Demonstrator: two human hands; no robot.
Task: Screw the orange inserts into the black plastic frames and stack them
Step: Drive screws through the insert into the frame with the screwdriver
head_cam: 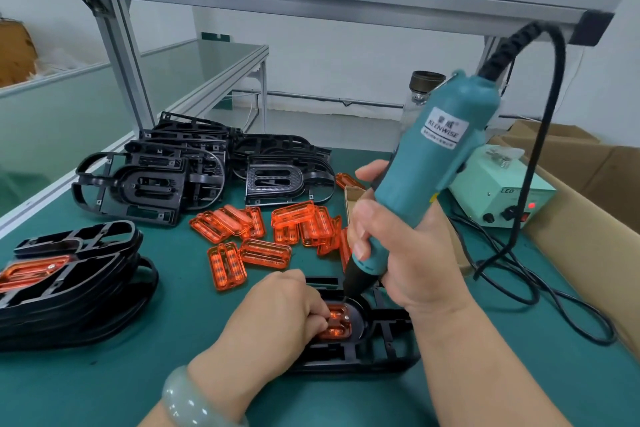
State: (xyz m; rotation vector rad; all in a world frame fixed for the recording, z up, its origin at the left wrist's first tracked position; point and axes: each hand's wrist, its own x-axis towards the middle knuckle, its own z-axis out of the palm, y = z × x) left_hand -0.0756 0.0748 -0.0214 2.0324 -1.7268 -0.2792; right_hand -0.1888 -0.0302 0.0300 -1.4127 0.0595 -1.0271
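Note:
A black plastic frame lies on the green mat in front of me with an orange insert seated in it. My left hand has its curled fingers pressed on the insert's left side. My right hand grips a teal electric screwdriver, tilted, its black tip down at the insert's upper edge. Loose orange inserts lie scattered behind. A pile of bare black frames sits at the back. At the left stands a stack of frames with orange inserts fitted.
The screwdriver's black cable loops to a pale green power box at the right. Cardboard boxes line the right edge. An aluminium shelf frame rises at the back left, with a shelf overhead.

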